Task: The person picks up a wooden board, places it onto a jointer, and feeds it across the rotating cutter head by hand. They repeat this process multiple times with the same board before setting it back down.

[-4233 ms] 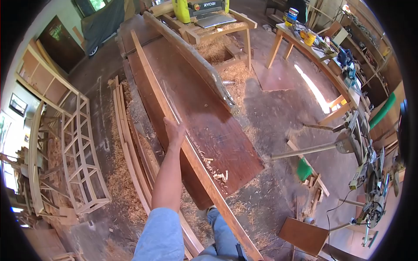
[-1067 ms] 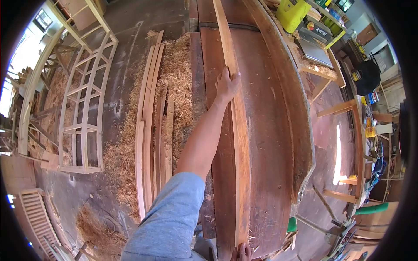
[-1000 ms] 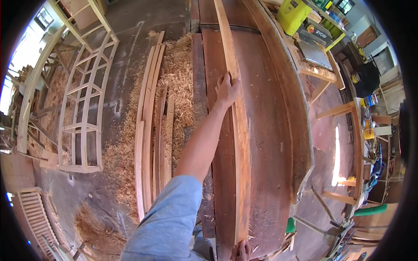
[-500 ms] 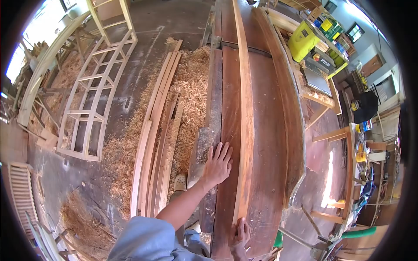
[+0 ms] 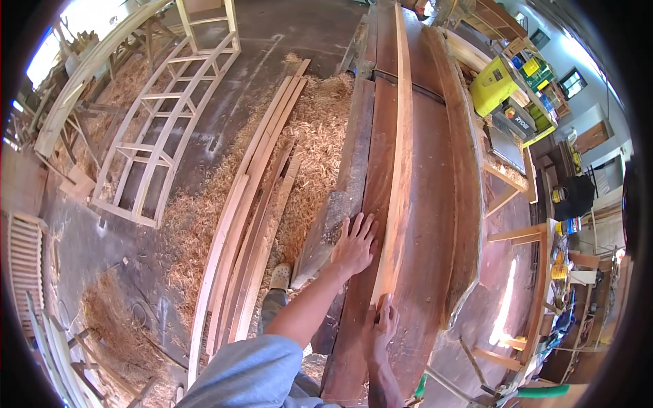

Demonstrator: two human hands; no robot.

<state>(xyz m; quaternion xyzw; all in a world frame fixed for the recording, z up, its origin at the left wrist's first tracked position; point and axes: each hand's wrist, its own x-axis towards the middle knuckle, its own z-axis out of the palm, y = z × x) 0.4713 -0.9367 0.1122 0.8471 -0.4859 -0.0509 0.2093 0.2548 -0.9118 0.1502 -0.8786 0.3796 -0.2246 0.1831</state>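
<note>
A long pale wood strip point(image 5: 401, 149) runs lengthwise along a reddish-brown plank bench point(image 5: 432, 177). My left hand point(image 5: 356, 246) lies flat on the bench's left part, fingers spread, just left of the strip and holding nothing. At the near end of the strip is my right hand point(image 5: 384, 325), its fingers bent round that end. A rough live-edge slab point(image 5: 462, 204) lies along the bench's right side.
Several long boards point(image 5: 252, 183) lie among wood shavings point(image 5: 316, 136) on the floor at left. Farther left stands a pale ladder-like frame point(image 5: 160, 139). A yellow-green Ryobi machine point(image 5: 491, 87) is at upper right, with a wooden frame point(image 5: 544, 292) below.
The view has shifted, so bench and boards appear slanted. In the picture, my right hand and the strip's near end are higher up. My left hand remains flat on the bench.
</note>
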